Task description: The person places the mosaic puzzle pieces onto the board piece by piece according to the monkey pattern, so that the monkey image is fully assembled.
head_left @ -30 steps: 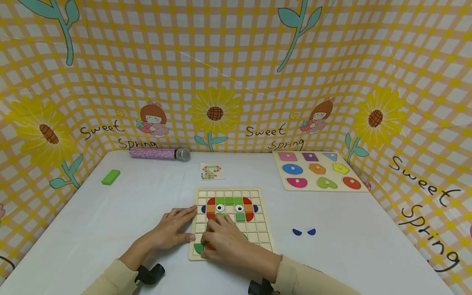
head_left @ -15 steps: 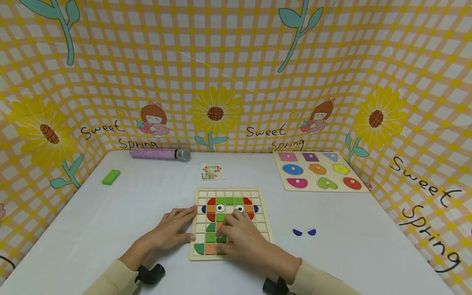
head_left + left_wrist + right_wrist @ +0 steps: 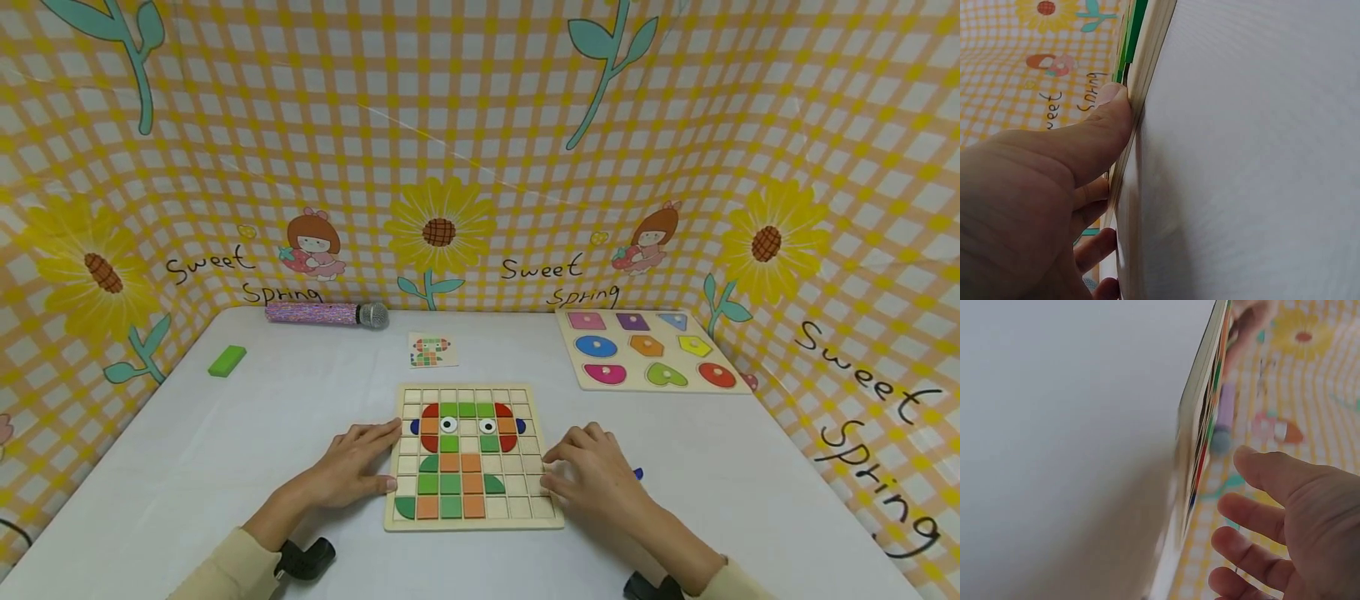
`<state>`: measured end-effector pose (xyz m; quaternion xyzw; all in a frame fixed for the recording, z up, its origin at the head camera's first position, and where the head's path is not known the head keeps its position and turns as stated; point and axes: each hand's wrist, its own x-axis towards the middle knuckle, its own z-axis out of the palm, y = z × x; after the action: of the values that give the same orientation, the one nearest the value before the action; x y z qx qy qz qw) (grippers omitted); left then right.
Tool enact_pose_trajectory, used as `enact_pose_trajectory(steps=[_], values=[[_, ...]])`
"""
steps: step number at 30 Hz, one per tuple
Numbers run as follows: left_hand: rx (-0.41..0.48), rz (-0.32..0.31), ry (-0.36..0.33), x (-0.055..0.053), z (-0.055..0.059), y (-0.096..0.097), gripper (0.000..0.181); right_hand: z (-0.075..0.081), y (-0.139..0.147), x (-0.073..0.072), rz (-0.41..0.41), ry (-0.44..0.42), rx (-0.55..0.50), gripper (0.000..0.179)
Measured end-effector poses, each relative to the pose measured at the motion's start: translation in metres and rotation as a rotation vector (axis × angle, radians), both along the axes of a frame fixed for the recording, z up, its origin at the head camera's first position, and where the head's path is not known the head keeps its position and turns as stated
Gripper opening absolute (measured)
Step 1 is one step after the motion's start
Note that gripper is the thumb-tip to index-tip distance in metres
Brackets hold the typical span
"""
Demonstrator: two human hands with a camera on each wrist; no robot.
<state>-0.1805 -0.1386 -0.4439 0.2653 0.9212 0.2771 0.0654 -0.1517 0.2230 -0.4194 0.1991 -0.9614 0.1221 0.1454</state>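
Note:
A wooden grid board (image 3: 517, 507) lies in front of me, with coloured tiles forming a figure with two round eye pieces (image 3: 448, 425). Orange tiles (image 3: 472, 483) and green tiles (image 3: 450, 484) fill the lower part. My left hand (image 3: 341, 467) rests against the board's left edge; in the left wrist view its thumb (image 3: 1107, 119) touches the rim. Just off the right edge hovers my right hand (image 3: 600, 475), its fingers loosely bent and nothing seen between them. One dark blue piece (image 3: 638, 473) peeks out behind that hand, which hides the table beneath it.
Beyond the board lies a small pattern card (image 3: 438, 357). A shape puzzle (image 3: 626, 387) sits at the back right, a glittery microphone (image 3: 315, 313) at the back left. A green block (image 3: 227, 361) lies far left. Patterned cloth (image 3: 480, 150) walls the table.
My right hand has moved right, from over the lower tiles to beside the board, uncovering the tiles and covering one of two blue half-circles. The left hand has stayed put.

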Motion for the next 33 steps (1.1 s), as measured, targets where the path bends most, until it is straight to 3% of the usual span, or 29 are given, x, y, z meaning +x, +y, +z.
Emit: enact_pose_trajectory(steps=[8,16,25,33], values=[[0.002,-0.002,0.009,0.0,0.002,0.0,0.074,0.0,0.06,0.006,-0.146,-0.019,-0.017,0.018],[0.008,-0.012,0.009,0.001,0.002,0.0,0.074,-0.002,0.1,0.015,-0.257,-0.072,-0.01,0.019],[-0.011,-0.033,0.029,0.001,0.001,-0.002,0.075,-0.007,0.109,0.016,-0.298,-0.145,0.012,0.017],[-0.009,-0.026,0.03,0.002,0.001,-0.002,0.075,-0.008,0.105,0.011,-0.259,-0.125,0.035,0.02]])
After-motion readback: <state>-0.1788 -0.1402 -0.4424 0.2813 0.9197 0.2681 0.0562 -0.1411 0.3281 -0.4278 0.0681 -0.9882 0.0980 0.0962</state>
